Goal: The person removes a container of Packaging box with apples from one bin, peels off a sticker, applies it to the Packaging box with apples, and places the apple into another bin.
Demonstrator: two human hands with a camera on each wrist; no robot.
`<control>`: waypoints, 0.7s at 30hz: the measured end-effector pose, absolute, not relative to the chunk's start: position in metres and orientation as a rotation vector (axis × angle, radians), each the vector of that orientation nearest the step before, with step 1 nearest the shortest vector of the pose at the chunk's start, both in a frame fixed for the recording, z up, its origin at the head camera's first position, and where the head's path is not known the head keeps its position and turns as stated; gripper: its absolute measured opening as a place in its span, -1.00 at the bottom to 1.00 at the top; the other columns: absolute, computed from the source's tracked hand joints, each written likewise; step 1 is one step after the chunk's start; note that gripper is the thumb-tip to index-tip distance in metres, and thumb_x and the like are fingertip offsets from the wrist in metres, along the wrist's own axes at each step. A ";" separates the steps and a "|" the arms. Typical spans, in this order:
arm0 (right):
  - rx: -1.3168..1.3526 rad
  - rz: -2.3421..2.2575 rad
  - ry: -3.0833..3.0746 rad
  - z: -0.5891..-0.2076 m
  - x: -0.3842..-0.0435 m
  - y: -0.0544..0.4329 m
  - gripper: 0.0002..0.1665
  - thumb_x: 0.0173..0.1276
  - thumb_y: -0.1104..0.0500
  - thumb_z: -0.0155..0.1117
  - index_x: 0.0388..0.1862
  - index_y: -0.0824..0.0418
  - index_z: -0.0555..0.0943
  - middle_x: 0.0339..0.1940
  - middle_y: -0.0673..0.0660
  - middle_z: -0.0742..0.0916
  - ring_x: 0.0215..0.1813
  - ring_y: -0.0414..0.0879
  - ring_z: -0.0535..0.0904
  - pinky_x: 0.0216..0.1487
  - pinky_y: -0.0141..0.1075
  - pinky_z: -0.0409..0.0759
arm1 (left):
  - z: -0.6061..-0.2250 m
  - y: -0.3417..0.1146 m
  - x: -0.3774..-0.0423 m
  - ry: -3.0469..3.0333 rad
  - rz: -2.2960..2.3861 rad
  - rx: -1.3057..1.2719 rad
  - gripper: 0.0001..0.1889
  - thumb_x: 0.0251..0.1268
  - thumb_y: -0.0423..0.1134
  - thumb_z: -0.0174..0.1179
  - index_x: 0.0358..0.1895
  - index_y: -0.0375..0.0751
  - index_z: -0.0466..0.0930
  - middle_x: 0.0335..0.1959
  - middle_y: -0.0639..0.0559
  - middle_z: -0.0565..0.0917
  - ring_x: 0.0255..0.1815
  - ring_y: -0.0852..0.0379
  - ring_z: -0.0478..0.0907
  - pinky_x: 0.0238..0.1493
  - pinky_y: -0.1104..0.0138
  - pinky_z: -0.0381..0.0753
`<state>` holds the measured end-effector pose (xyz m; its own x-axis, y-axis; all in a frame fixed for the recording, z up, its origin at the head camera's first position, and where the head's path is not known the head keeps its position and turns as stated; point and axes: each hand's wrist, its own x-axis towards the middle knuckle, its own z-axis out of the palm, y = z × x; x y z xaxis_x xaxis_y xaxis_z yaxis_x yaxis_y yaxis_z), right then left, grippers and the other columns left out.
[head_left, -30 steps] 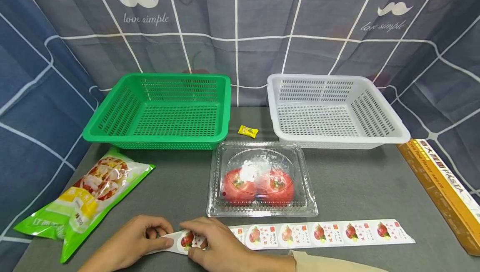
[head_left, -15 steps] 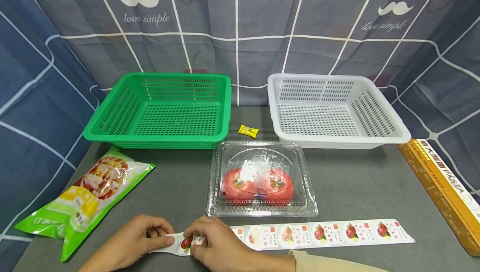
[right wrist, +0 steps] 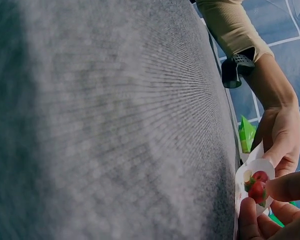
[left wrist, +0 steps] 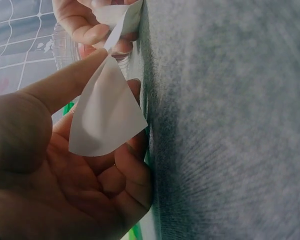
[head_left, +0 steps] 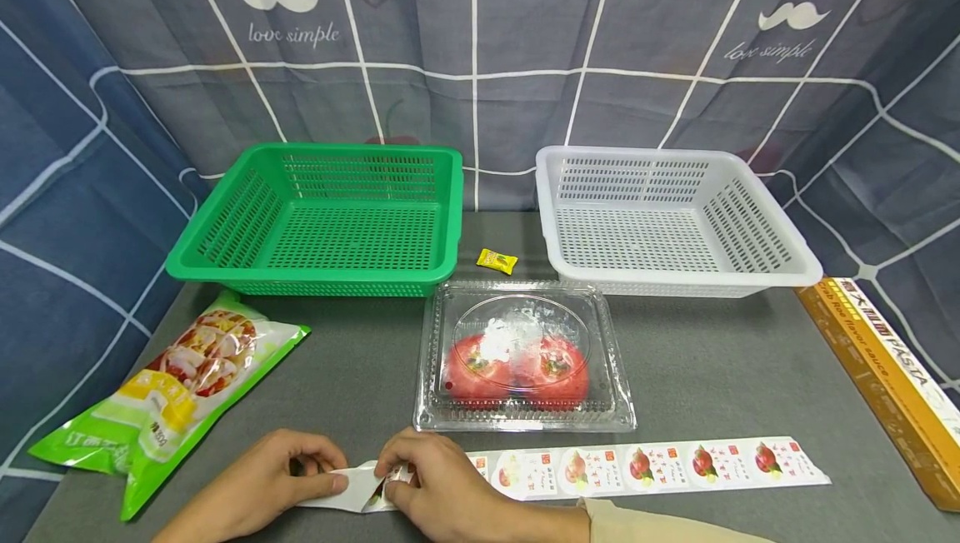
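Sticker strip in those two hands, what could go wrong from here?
The left hand pinches the white end of the sticker strip close to the right hand, so it might tear or crease there. The strawberry-red fruit sticker pinched by the right hand seems partly lifted, so it could curl or cling to the skin.

Two hands [head_left: 279, 470] [head_left: 444, 480]; one label strip [head_left: 337, 493]; five labels [head_left: 640, 466] wholly in sight; two tomatoes [head_left: 478, 372] [head_left: 555, 376]; one clear container [head_left: 525, 423]; two baskets [head_left: 330, 276] [head_left: 682, 278]; one printed bag [head_left: 180, 393]; one small packet [head_left: 497, 261]; one long box [head_left: 881, 385]
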<state>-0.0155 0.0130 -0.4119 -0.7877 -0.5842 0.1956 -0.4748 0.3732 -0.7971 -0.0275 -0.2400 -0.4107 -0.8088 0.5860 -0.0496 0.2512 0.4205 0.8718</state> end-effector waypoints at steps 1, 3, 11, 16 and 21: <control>-0.973 -1.396 2.504 -0.412 -0.015 0.013 -0.84 0.16 0.34 0.34 -0.34 0.09 0.64 -0.27 -0.21 0.64 -0.29 -0.46 0.42 -0.25 -0.61 0.39 | -0.410 -0.240 -0.027 2.330 1.346 0.710 -0.93 0.27 -0.32 0.32 -0.30 -0.02 0.70 -0.49 0.34 0.56 -0.52 0.39 0.44 -0.60 0.41 0.42; -0.975 -1.407 2.501 -0.412 -0.015 0.013 -0.85 0.16 0.34 0.35 -0.37 0.08 0.64 -0.27 -0.21 0.64 -0.29 -0.46 0.43 -0.25 -0.61 0.39 | -0.409 -0.240 -0.027 2.314 1.348 0.687 -0.94 0.28 -0.32 0.32 -0.30 -0.04 0.70 -0.48 0.34 0.57 -0.51 0.37 0.45 -0.60 0.39 0.43; -0.967 -1.437 2.454 -0.413 -0.015 0.014 -0.86 0.20 0.33 0.37 -0.41 0.09 0.65 -0.23 -0.21 0.65 -0.29 -0.48 0.42 -0.26 -0.61 0.43 | -0.409 -0.241 -0.027 2.255 1.373 0.658 -0.95 0.31 -0.34 0.28 -0.27 -0.09 0.69 -0.44 0.30 0.61 -0.45 0.36 0.49 -0.55 0.38 0.46; -0.924 -1.499 2.335 -0.410 -0.014 0.018 -0.90 0.27 0.32 0.36 -0.37 0.12 0.67 -0.10 -0.15 0.66 -0.29 -0.48 0.42 -0.27 -0.56 0.50 | -0.409 -0.241 -0.026 2.251 1.391 0.674 -0.94 0.31 -0.37 0.27 -0.27 -0.11 0.67 -0.43 0.28 0.62 -0.42 0.35 0.51 -0.51 0.37 0.49; -0.885 -1.580 2.226 -0.406 -0.013 0.025 -0.94 0.29 0.31 0.34 -0.35 0.16 0.67 0.01 -0.02 0.66 -0.16 -0.42 0.50 -0.16 -0.52 0.56 | -0.410 -0.242 -0.025 2.256 1.392 0.685 -0.92 0.30 -0.38 0.27 -0.28 -0.10 0.66 -0.44 0.28 0.61 -0.44 0.35 0.51 -0.53 0.37 0.49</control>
<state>-0.0126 0.0247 -0.4060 -0.7768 -0.6172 0.1250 -0.3217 0.2183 -0.9213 -0.0255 -0.2417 -0.4097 -0.7994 0.5955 -0.0792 0.1964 0.3838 0.9023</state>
